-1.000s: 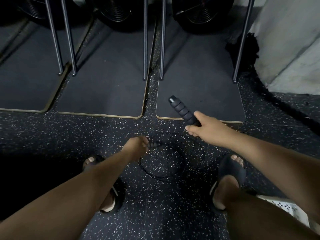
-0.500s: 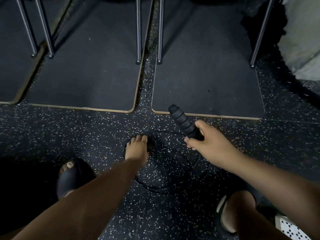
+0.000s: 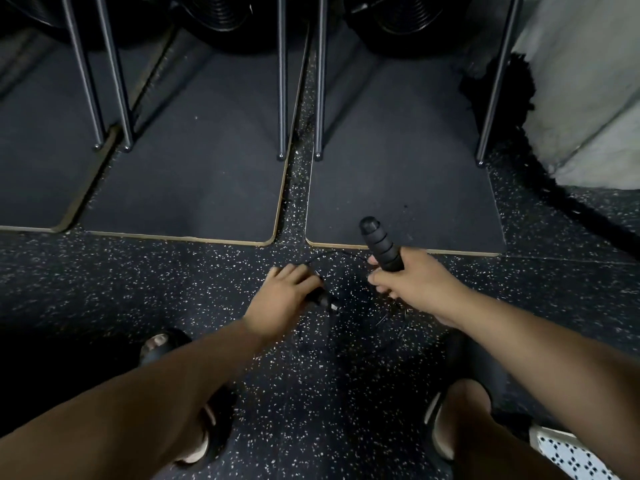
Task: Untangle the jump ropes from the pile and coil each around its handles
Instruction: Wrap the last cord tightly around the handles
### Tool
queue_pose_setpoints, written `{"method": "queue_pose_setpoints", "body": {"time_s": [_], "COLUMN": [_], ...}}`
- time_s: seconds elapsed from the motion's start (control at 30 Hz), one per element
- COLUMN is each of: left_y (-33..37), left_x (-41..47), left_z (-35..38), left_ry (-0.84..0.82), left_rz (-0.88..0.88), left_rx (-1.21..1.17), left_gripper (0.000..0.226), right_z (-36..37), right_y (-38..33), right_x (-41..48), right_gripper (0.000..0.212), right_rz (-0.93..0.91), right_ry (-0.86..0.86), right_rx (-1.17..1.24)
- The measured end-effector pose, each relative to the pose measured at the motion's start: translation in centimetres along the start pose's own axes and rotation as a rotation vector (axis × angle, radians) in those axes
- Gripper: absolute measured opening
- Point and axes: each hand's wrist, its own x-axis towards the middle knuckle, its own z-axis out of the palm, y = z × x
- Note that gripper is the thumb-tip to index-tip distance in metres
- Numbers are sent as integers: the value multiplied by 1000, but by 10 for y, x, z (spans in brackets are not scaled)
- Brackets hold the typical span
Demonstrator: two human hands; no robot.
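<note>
- Floor mat (image 3: 194, 174): dark, light-edged, lying on the speckled floor (image 3: 173, 271). Thin metal legs (image 3: 282, 81) stand on it, on the far side of the hands.
- Left hand (image 3: 284, 299): low over the floor, fingers curled around the left handle (image 3: 323, 301). Only the handle's cord end shows, poking out toward the person and to the right.
- Cord (image 3: 329, 255): thin and black, arcing on the far side of both hands and joining one handle to the other. Further slack seems to lie on the floor beneath the right hand, but it is too faint against the speckles to trace.
- Right handle (image 3: 381, 244): ribbed, with its long axis pointing away from the person and leaning slightly left, its free end uppermost.
- Right hand (image 3: 415, 284): clenched around the lower part of the right handle.
- Key relation: the two handles are near each other but not parallel, one lying low and angled, the other raised. Coiling likely calls for setting them side by side. The slack lies nearer the right hand.
- Wall (image 3: 581, 81): pale, at the far right, well apart from the rope.
</note>
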Motion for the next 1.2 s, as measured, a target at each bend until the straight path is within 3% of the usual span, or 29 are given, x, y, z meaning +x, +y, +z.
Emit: {"method": "queue_pose_setpoints", "body": {"time_s": [0.17, 0.3, 0.43, 0.6, 0.7, 0.8, 1.0, 1.1, 1.2], "left_y": [46, 79, 101, 113, 117, 126, 154, 152, 148], "left_x": [-4, -12, -29, -66, -85, -95, -93, -94, -98], "left_z": [-111, -181, -235, -284, -301, -315, -326, -328, -334], "left_ry": [245, 307, 305, 385, 564, 650, 436, 301, 258], "left_rz": [203, 246, 242, -44, -291, -408, -411, -440, -388], "left_rx": [37, -9, -55, -407, -565, -690, -899, -1044, -1152], "left_gripper": [35, 34, 44, 49, 27, 14, 23, 14, 27], "right_z": [-14, -19, -28, -36, -37, -37, -36, -45, -59], "right_y": [-56, -93, -120, -139, -149, -160, -188, -195, -194], "right_x": [-56, -96, -138, -178, -198, -214, -237, -243, -245], "right_gripper": [16, 32, 27, 20, 15, 18, 22, 31, 39], "right_rz": [-39, -56, -81, -83, -76, -62, 73, 69, 31], "right_ry": [-81, -195, -311, -244, -259, -260, -506, -548, -550], "right_rx": [70, 219, 385, 388, 400, 337, -115, -27, 175]}}
